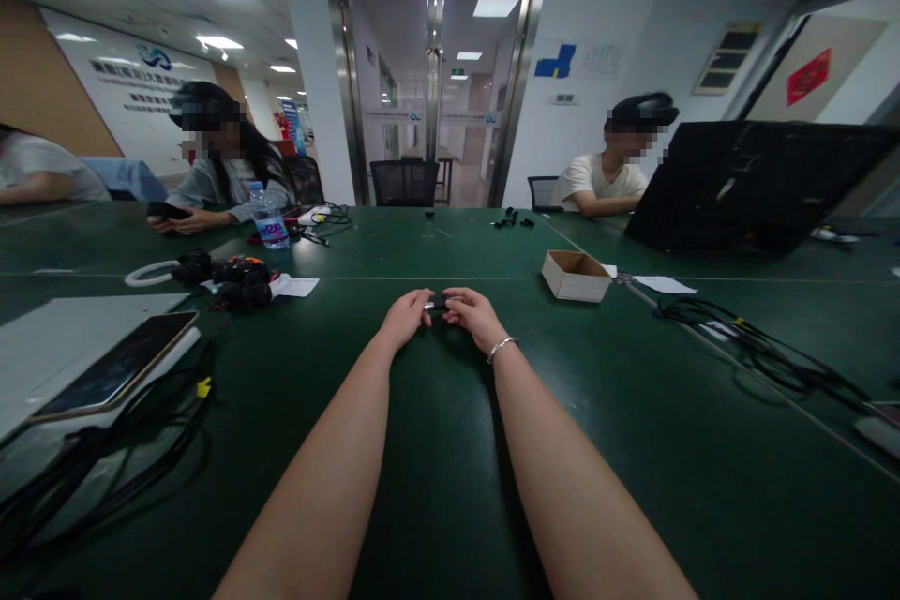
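Note:
Out over the green table (450, 431), both arms reach forward and the hands meet at a small black USB stick (439, 303) with a silver end. The fingers of my left hand (406, 317) pinch its silver end. On the black end, my right hand (474, 314) has its fingertips closed; a silver bracelet (502, 349) circles that wrist. Fingers cover part of the stick, so its fine detail is hidden. To the right of my hands stands a small open cardboard box (573, 286); its floor is mostly out of sight.
Left are a phone (119, 366), black cables (133, 450), a black bundle (243, 281) and a water bottle (268, 217). Several small black pieces (513, 219) lie at the far side. Right are a monitor (759, 183) and more cables (759, 337). People (597, 178) sit across the table.

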Demonstrator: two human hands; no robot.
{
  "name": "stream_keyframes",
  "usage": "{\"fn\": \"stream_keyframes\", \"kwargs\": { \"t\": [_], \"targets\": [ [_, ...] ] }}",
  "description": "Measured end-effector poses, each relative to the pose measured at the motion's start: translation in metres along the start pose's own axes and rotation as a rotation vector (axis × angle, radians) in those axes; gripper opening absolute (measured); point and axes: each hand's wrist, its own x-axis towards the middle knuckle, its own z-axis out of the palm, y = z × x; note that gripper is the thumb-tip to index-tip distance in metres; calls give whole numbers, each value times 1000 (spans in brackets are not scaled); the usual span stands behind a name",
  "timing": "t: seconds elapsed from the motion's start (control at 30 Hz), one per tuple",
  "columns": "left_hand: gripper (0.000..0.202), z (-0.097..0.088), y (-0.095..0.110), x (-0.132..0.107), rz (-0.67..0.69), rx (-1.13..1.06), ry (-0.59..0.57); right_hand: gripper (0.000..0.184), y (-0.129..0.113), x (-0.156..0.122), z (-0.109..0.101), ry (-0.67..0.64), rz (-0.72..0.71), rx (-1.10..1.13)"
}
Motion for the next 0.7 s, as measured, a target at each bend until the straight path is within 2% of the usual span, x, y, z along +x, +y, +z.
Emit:
{"fn": "stream_keyframes", "kwargs": {
  "t": [0.3,0.47,0.6,0.7],
  "targets": [
    [47,0,-2,1,-19,-33,31,21,-1,-1,0,1,0,8],
    [43,-1,-4,1,11,-10,3,21,-2,-2,0,-2,6,15],
    [40,0,-1,0,11,-7,48,19,-2,-1,1,0,2,19],
    [38,0,2,-1,28,-2,20,19,-1,0,0,-7,0,19]
  ]
}}
